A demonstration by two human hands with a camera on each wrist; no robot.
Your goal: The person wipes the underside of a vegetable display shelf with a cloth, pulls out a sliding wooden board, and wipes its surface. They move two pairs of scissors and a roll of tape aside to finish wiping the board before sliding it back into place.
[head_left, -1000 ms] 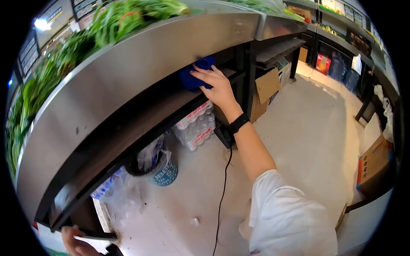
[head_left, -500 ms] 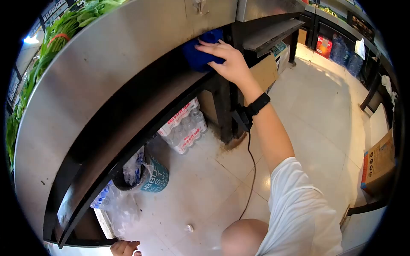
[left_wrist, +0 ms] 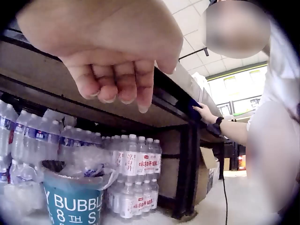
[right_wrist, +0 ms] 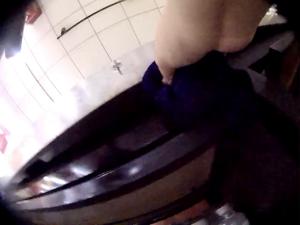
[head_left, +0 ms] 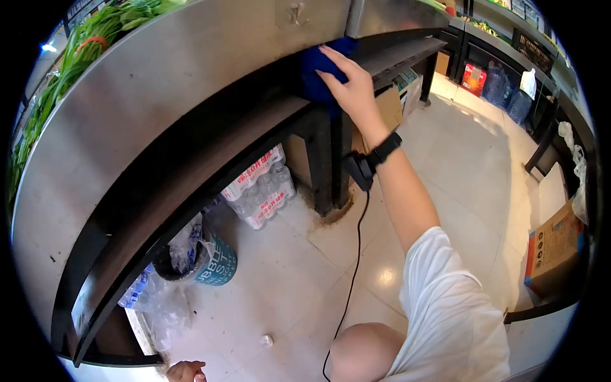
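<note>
Under steel counter (head_left: 191, 83) edge, right hand (head_left: 353, 89) presses blue cloth (head_left: 315, 71) flat-fingered; left hand (left_wrist: 112, 51) hangs relaxed.

Pale, glossy tiled floor (head_left: 445, 191), bright with reflected light, with a brownish stain (head_left: 334, 215) at the foot of a black post (head_left: 324, 165). Along the left, a long curved counter with a brushed steel front (head_left: 159, 108), leafy greens (head_left: 95, 32) heaped on top. Beneath it, a dark shelf (head_left: 191, 172); lower, on the floor, shrink-wrapped packs of bottled water (head_left: 261, 188) and a teal bin (head_left: 216, 264) lined with clear plastic. Flattened cardboard (head_left: 389, 105) leaning just beyond the post. Across the aisle, dark shelving (head_left: 509, 38) with stock, bagged goods (head_left: 503, 86) below, an open cardboard box (head_left: 554, 245) at the right. Overhead, a white tiled ceiling (left_wrist: 187, 18) and bright panels of light (left_wrist: 234, 93).
</note>
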